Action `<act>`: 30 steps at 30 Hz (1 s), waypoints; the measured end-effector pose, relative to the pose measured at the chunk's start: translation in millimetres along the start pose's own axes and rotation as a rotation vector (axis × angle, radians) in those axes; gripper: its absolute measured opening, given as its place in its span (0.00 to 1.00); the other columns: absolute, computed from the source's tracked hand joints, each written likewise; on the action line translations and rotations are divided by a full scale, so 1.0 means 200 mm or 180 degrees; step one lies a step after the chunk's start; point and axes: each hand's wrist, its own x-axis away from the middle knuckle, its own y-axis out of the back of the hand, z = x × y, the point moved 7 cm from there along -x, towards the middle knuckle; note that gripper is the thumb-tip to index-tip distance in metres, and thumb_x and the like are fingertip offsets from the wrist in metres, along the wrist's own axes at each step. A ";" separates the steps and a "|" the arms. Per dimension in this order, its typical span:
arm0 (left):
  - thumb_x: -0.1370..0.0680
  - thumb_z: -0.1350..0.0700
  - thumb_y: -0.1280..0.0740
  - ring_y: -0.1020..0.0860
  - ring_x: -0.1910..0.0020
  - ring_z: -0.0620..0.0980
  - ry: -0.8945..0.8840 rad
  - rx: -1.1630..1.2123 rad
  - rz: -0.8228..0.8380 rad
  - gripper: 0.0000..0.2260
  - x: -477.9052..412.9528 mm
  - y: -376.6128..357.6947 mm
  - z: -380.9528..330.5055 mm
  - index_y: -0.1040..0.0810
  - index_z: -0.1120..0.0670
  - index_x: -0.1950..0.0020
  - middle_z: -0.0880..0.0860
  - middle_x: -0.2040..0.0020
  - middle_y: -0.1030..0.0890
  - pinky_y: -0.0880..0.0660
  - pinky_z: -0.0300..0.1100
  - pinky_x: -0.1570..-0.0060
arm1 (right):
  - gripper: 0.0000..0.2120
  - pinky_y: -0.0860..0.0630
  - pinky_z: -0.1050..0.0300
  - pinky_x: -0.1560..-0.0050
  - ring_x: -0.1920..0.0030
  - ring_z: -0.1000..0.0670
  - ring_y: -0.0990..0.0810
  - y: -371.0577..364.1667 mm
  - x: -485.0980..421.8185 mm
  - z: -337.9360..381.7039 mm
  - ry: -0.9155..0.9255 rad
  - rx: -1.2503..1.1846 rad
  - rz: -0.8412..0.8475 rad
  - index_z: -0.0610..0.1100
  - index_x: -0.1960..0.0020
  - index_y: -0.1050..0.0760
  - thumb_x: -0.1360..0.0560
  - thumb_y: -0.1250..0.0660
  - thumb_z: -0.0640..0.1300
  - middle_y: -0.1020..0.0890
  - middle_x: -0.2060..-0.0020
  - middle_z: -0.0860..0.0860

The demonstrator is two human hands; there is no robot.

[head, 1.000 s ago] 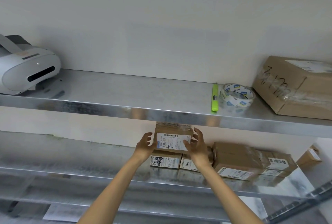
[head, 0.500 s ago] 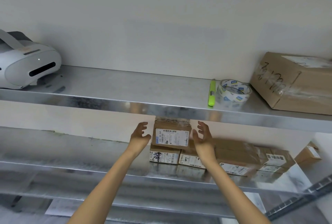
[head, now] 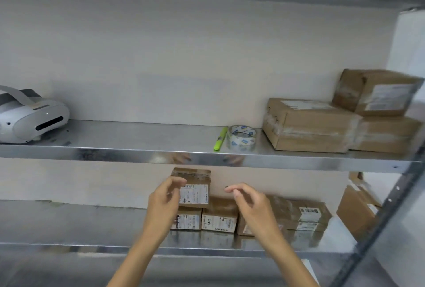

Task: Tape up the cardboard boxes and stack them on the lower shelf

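The top box is sitting on two small boxes on the lower shelf, its top lying close under the front edge of the upper shelf. Bare shelf is lying left of the stack; more boxes are crowding its right. The left hand is hovering before the top box's left side, grip loosely curled and holding nothing. The right hand is hanging apart to the right, grip relaxed and spread. A tape roll is resting on the upper shelf.

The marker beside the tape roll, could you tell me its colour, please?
Fluorescent yellow-green plastic marker, clearest in the head view.
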 end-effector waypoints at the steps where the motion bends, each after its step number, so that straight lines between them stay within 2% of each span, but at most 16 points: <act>1: 0.21 0.67 0.40 0.22 0.47 0.37 -0.0094 0.0007 0.0044 0.17 0.05 -0.02 -0.08 0.22 0.44 0.52 0.41 0.51 0.18 0.29 0.27 0.51 | 0.12 0.32 0.78 0.50 0.49 0.68 0.22 0.08 0.05 0.03 0.0052 0.0029 -0.0029 0.55 0.54 0.19 0.20 0.38 0.42 0.18 0.55 0.67; 4: 0.22 0.69 0.39 0.21 0.49 0.35 -0.0456 0.0044 0.0215 0.18 0.17 -0.07 -0.35 0.21 0.45 0.52 0.37 0.53 0.18 0.28 0.31 0.50 | 0.13 0.31 0.75 0.48 0.49 0.65 0.21 0.34 0.16 0.12 0.0222 0.0098 -0.0163 0.53 0.55 0.18 0.20 0.38 0.40 0.17 0.55 0.64; 6: 0.22 0.69 0.39 0.20 0.49 0.36 -0.0668 0.0045 0.0338 0.18 0.21 -0.09 -0.51 0.20 0.47 0.52 0.38 0.53 0.17 0.26 0.33 0.48 | 0.13 0.29 0.72 0.47 0.49 0.64 0.20 0.51 0.21 0.17 0.0271 0.0096 -0.0240 0.51 0.56 0.18 0.20 0.39 0.39 0.16 0.55 0.62; 11: 0.21 0.68 0.39 0.21 0.47 0.35 -0.1130 0.0075 0.0611 0.16 0.18 -0.12 -0.88 0.20 0.47 0.50 0.36 0.51 0.17 0.27 0.28 0.50 | 0.14 0.29 0.74 0.50 0.50 0.63 0.20 0.94 0.24 0.27 0.0439 0.0233 -0.0460 0.51 0.56 0.18 0.20 0.39 0.39 0.15 0.55 0.59; 13: 0.21 0.67 0.39 0.22 0.46 0.34 -0.1361 0.0002 0.0669 0.16 0.13 -0.16 -1.03 0.20 0.45 0.49 0.35 0.49 0.18 0.27 0.30 0.47 | 0.14 0.29 0.74 0.52 0.51 0.63 0.20 1.09 0.20 0.30 0.0507 0.0409 -0.0579 0.53 0.56 0.18 0.20 0.39 0.40 0.16 0.55 0.60; 16: 0.21 0.67 0.39 0.22 0.45 0.37 -0.1647 0.0051 0.0702 0.15 -0.03 -0.28 -1.21 0.21 0.47 0.48 0.39 0.48 0.18 0.27 0.33 0.43 | 0.13 0.29 0.74 0.52 0.51 0.64 0.21 1.29 0.06 0.36 0.0722 0.0745 -0.0935 0.57 0.55 0.19 0.21 0.38 0.41 0.17 0.55 0.64; 20: 0.20 0.65 0.39 0.25 0.43 0.35 -0.1850 0.0017 0.0730 0.13 -0.32 -0.57 -1.38 0.22 0.49 0.44 0.41 0.44 0.20 0.31 0.30 0.41 | 0.11 0.28 0.76 0.53 0.52 0.67 0.22 1.43 -0.27 0.38 0.0804 0.1073 -0.1179 0.56 0.54 0.20 0.21 0.38 0.43 0.18 0.57 0.65; 22: 0.20 0.62 0.38 0.26 0.41 0.39 -0.1773 -0.0040 0.0761 0.12 -0.47 -0.75 -1.39 0.24 0.51 0.39 0.44 0.40 0.22 0.36 0.21 0.45 | 0.10 0.28 0.75 0.53 0.52 0.66 0.22 1.45 -0.45 0.35 0.0756 0.1257 -0.1224 0.53 0.54 0.20 0.21 0.38 0.41 0.18 0.56 0.63; 24: 0.20 0.59 0.38 0.27 0.43 0.44 -0.1407 -0.0003 0.0831 0.15 -0.62 -0.92 -1.33 0.28 0.51 0.33 0.49 0.37 0.26 0.35 0.22 0.51 | 0.09 0.27 0.71 0.51 0.52 0.62 0.21 1.46 -0.61 0.27 0.0669 0.1354 -0.1387 0.48 0.50 0.19 0.21 0.37 0.39 0.17 0.54 0.58; 26: 0.20 0.56 0.37 0.28 0.39 0.48 -0.0907 0.0005 0.0844 0.20 -0.71 -1.04 -1.25 0.34 0.52 0.28 0.51 0.36 0.30 0.33 0.33 0.42 | 0.09 0.28 0.70 0.49 0.49 0.55 0.19 1.48 -0.68 0.18 0.0587 0.1334 -0.1571 0.43 0.46 0.20 0.21 0.38 0.38 0.17 0.51 0.52; 28: 0.21 0.58 0.36 0.33 0.31 0.51 -0.0543 0.0291 0.0811 0.22 -0.75 -1.14 -1.17 0.34 0.54 0.27 0.52 0.31 0.33 0.37 0.43 0.30 | 0.11 0.26 0.62 0.47 0.48 0.50 0.19 1.46 -0.73 0.09 0.0457 0.1610 -0.1607 0.42 0.43 0.21 0.20 0.40 0.39 0.17 0.49 0.50; 30: 0.22 0.63 0.37 0.38 0.26 0.49 -0.0401 0.0937 0.0648 0.20 -0.74 -1.19 -1.12 0.30 0.54 0.30 0.53 0.26 0.35 0.42 0.46 0.26 | 0.12 0.27 0.57 0.54 0.51 0.49 0.18 1.45 -0.74 0.03 0.0525 0.2032 -0.1836 0.44 0.45 0.19 0.19 0.42 0.40 0.16 0.50 0.51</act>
